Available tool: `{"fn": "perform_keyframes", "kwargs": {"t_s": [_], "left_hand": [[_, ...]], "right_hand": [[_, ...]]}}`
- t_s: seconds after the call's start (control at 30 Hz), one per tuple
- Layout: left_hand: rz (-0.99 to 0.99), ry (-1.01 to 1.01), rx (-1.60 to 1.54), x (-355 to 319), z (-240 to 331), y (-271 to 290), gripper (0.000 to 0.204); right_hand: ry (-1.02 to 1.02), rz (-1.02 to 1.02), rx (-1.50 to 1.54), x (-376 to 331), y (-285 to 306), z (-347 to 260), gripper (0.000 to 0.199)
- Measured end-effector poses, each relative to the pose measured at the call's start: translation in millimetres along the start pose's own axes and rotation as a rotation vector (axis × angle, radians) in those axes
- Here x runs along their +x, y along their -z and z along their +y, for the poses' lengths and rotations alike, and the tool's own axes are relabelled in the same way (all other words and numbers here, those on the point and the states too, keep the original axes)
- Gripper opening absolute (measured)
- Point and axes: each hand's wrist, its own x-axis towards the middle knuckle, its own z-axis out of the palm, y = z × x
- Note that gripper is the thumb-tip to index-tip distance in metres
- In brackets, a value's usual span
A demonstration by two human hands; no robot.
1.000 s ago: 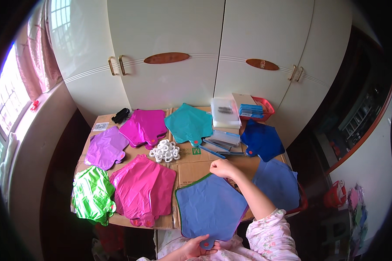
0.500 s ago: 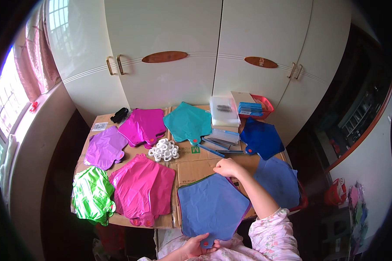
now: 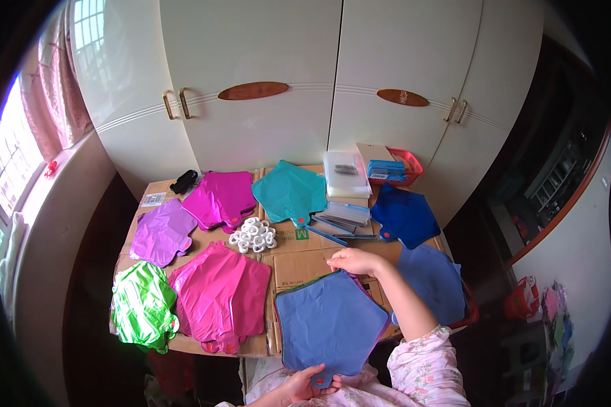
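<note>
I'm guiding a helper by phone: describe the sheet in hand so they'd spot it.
On the cardboard tabletop, find the bright pink sheet near the front edge. Right of it is a dusty blue pentagonal sheet, its red-dotted tab in the left hand. Unlike the similar sheet farther right, it shows green and purple edges.

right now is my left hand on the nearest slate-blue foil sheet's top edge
No, the left hand holds the sheet by its bottom tab; the right hand is at its top edge.
</note>
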Motion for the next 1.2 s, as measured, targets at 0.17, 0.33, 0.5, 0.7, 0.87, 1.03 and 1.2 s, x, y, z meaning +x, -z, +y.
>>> {"fn": "perform_keyframes", "kwargs": {"t_s": [0.17, 0.33, 0.5, 0.7, 0.87, 1.03, 1.2], "left_hand": [[-0.09, -0.011, 0.011, 3.7, 0.0, 7.6, 0.048], [-0.115, -0.004, 0.009, 4.7, 0.1, 8.2, 0.047], [-0.189, -0.01, 0.021, 11.4, -0.7, 20.4, 0.046], [-0.119, -0.011, 0.049, 7.0, 0.8, 12.4, 0.046], [-0.138, 0.003, 0.036, 7.8, 1.9, 13.0, 0.046], [-0.094, 0.005, 0.014, 10.3, 1.5, 14.5, 0.04], [-0.088, 0.013, -0.012, 14.5, 0.6, 18.0, 0.033]], "right_hand": [[-0.191, 0.079, 0.101, -12.7, 8.2, 0.3, 0.025], [-0.077, 0.073, 0.128, -19.6, 14.0, 25.3, 0.022], [-0.031, 0.1, 0.201, -8.0, 8.3, 29.0, 0.025], [0.025, 0.216, 0.153, 7.4, -6.3, 25.9, 0.015], [0.177, 0.368, -0.082, 11.9, -15.8, 37.8, 0.022], [0.161, 0.403, -0.184, 2.5, -18.3, 18.6, 0.021], [0.145, 0.441, -0.238, 6.7, -22.6, 24.1, 0.019]]}}
